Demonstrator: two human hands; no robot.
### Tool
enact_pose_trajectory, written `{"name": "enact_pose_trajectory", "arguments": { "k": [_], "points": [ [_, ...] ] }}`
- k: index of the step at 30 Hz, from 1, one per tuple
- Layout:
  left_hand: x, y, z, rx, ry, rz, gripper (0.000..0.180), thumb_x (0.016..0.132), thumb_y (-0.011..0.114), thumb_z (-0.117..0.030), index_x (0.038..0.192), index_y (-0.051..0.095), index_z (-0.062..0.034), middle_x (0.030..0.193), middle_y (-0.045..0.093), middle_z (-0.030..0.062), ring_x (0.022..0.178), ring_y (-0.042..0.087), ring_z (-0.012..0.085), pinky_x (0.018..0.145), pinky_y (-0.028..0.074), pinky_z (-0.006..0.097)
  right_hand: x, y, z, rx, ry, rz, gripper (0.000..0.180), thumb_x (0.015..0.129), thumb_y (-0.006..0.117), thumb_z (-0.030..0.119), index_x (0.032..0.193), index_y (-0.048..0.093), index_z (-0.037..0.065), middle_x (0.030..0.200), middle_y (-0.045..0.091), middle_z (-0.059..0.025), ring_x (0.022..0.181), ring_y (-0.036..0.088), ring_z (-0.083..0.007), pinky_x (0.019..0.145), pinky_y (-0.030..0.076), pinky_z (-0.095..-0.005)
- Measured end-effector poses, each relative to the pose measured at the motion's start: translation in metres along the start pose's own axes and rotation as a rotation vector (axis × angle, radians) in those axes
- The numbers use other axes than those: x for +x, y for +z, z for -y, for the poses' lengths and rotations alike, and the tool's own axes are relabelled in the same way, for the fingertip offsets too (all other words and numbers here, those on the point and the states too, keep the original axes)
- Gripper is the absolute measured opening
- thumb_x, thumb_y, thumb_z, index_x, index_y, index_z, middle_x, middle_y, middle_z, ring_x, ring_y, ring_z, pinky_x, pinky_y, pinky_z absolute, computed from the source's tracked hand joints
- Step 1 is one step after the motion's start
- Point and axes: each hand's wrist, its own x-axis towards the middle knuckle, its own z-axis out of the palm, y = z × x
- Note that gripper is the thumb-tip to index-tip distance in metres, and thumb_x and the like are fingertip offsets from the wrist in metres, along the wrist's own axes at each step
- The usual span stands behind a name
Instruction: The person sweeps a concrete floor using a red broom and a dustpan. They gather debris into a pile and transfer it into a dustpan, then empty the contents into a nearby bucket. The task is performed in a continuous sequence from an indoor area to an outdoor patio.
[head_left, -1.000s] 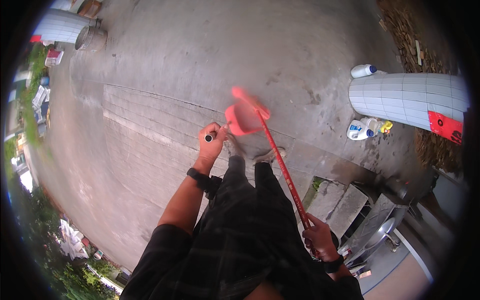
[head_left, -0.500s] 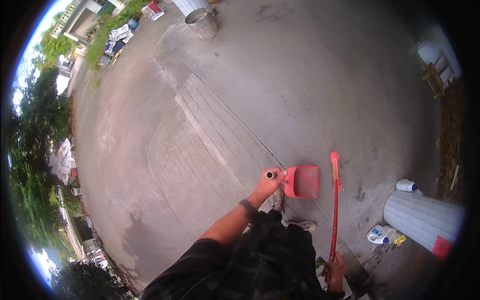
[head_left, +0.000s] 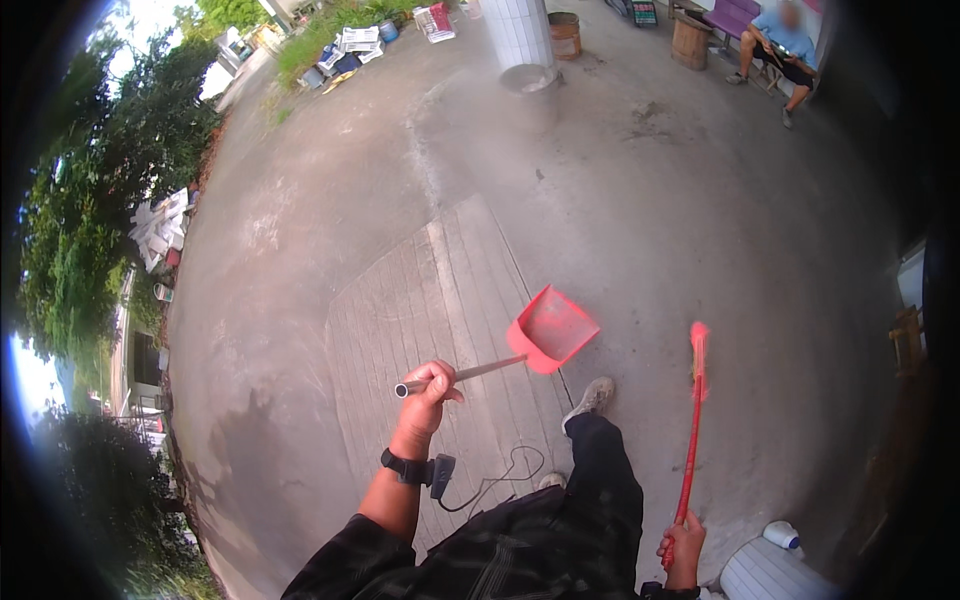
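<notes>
My left hand [head_left: 432,383] is closed round the metal handle of a dustpan [head_left: 556,328]. The pan is red, its open mouth pointing away to the right, beyond my forward foot. Low on the right, my right hand [head_left: 682,549] grips the red shaft of a broom [head_left: 689,455]. Its red head [head_left: 699,347] is down near the concrete, to the right of the dustpan and apart from it. A dark band with a small black box and a loose cable sits on my left wrist.
Grooved concrete [head_left: 400,290] lies left of the dustpan. A tiled pillar [head_left: 517,40] stands far ahead beside a rusty bucket [head_left: 564,36]. A seated person [head_left: 780,45] is at far right, near a wooden barrel [head_left: 690,40]. Another tiled pillar [head_left: 765,572] and a white jug [head_left: 781,535] are at lower right.
My view has swung forward and right, bringing the seated person into sight. The dustpan has turned, with its handle now slanting left. One foot has stepped forward; both tools stay in hand.
</notes>
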Motion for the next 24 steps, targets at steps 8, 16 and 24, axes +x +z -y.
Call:
{"name": "enact_pose_trajectory", "arguments": {
  "k": [8,16,24],
  "points": [
    [0.153,0.021,-0.073,0.155,0.16,-0.234,0.042,0.085,0.072,-0.033,0.065,0.048,-0.0057,0.072,0.051,0.0043,0.065,0.053,0.0143,0.057,0.06,0.035,0.094,0.109,0.174,-0.102,-0.003,0.161,0.034,0.078,0.045,-0.006,0.111,0.049,0.004,0.061,0.051,-0.0069,0.041,0.049,-0.0135,0.033,0.041,-0.0299],
    [0.269,0.023,-0.119,0.17,0.231,-0.578,0.032,0.091,0.062,-0.017,0.067,0.045,-0.0051,0.073,0.051,0.005,0.058,0.057,0.0149,0.055,0.059,0.033,0.128,0.189,0.344,-0.33,-0.072,0.296,0.044,0.079,0.046,-0.006,0.122,0.049,0.003,0.063,0.051,-0.0045,0.042,0.048,-0.0106,0.034,0.041,-0.027],
    [0.4,-0.036,-0.112,0.129,0.245,-0.685,0.033,0.094,0.06,-0.026,0.071,0.051,-0.0033,0.071,0.053,0.0058,0.053,0.057,0.015,0.05,0.057,0.032,0.188,0.328,0.449,-0.516,-0.127,0.452,0.063,0.078,0.05,-0.007,0.139,0.04,0.001,0.061,0.055,-0.0049,0.043,0.052,-0.0118,0.036,0.044,-0.0278]
  ]
}}
